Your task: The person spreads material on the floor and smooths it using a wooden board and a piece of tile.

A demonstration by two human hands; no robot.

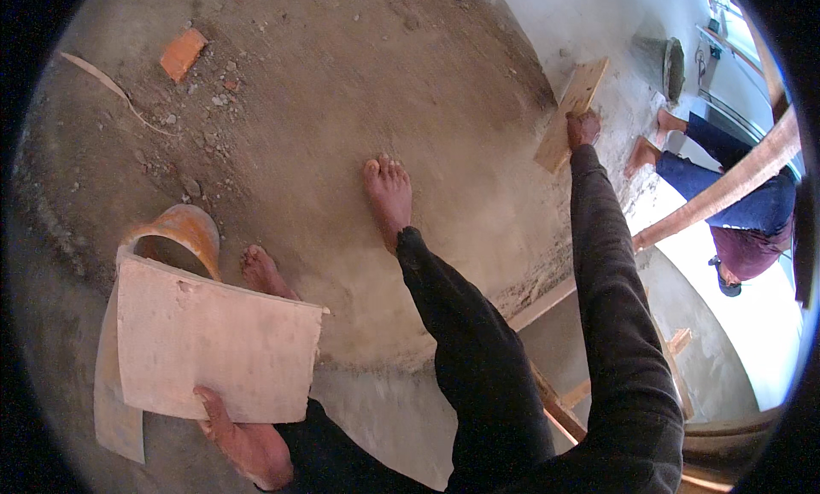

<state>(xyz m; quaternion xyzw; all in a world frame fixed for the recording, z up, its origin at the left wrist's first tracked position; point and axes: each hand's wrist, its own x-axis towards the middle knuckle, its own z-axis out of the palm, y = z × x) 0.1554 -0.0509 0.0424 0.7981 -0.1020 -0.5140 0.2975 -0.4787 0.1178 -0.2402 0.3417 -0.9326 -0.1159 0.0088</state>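
Note:
Near the lower left, my left hand (235, 438) grips a pale, square-cornered board (218, 340) by its near edge, thumb on the face. Behind the board are an orange-stained round plastic container (192, 229) and a long greyish strip (120, 434), partly hidden. My right hand (583, 131) is closed on a narrow wooden board (588, 80), held against the cement surface (461, 118) at upper right; whether it has a handle is hidden. My bare feet, one at centre (389, 191), one behind the pale board, rest on that surface.
An orange brick piece (182, 56), rubble and a thin strip (102, 76) lie upper left. At right another person (743, 221) in blue trousers is beside a grey bucket (673, 71) and wooden poles (726, 178). Below a ledge's edge at lower right are timber pieces (576, 396).

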